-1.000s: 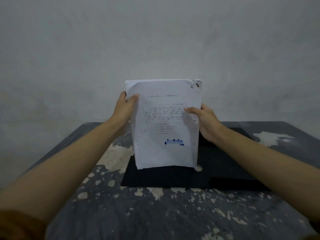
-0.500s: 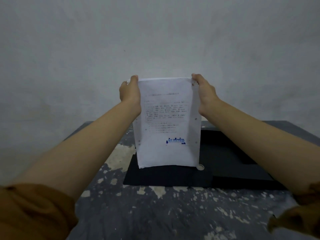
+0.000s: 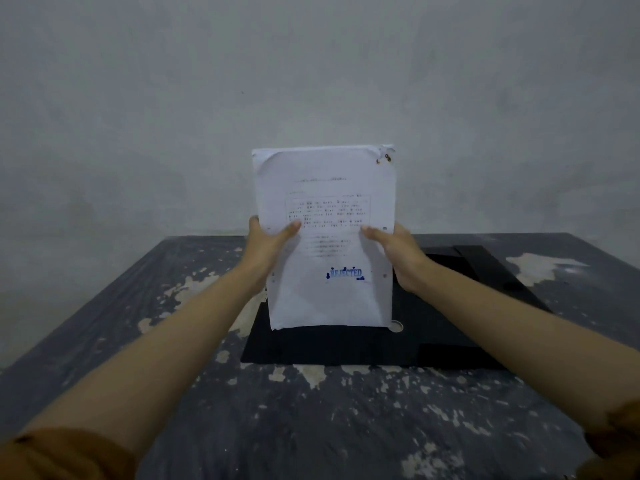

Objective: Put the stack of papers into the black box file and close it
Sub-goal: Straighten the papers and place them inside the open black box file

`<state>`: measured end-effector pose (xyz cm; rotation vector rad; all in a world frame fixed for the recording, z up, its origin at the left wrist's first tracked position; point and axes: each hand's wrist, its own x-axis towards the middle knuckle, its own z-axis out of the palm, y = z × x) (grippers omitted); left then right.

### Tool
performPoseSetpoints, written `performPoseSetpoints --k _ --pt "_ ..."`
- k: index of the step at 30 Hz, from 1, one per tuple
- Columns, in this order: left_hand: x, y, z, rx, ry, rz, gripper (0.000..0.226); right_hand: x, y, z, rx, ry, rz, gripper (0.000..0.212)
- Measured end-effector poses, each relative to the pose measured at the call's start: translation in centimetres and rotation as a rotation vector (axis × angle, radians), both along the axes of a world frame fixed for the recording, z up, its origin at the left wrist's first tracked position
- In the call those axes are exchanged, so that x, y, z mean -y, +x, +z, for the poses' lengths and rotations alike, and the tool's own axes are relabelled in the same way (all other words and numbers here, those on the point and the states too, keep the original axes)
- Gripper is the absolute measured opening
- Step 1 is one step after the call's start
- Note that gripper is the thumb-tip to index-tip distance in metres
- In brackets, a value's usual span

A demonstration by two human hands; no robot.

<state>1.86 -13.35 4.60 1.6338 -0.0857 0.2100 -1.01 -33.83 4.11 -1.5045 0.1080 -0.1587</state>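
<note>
I hold the stack of papers (image 3: 325,244) upright in front of me, printed side towards me, with a blue "REJECTED" stamp low on the top sheet and a fastener at its top right corner. My left hand (image 3: 268,249) grips its left edge at mid height. My right hand (image 3: 398,252) grips its right edge at the same height. The bottom edge of the stack stands on or just above the black box file (image 3: 346,346), which lies flat and opened out on the table; its right half extends behind my right forearm.
The table (image 3: 311,417) is dark with pale patches of worn paint and stands against a plain grey wall (image 3: 311,81). A round finger hole (image 3: 396,326) shows in the box file beside the papers' lower right corner.
Both hands have slid down from the top corners of the stack to its mid-height edges. The papers stay upright over the box file.
</note>
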Motion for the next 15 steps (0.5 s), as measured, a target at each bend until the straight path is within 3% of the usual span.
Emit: performPoseSetpoints --k 5,15 --pt "-0.7 -1.2 -5.3 -0.131 0.128 -0.142 0.066 0.0 -0.4 -3.6 -0.066 -0.065 0.028 0.042" --pt "-1.7 -0.7 -5.9 -0.136 0.200 -0.022 0.047 0.2 1.0 -4.1 -0.148 -0.130 0.041 0.045"
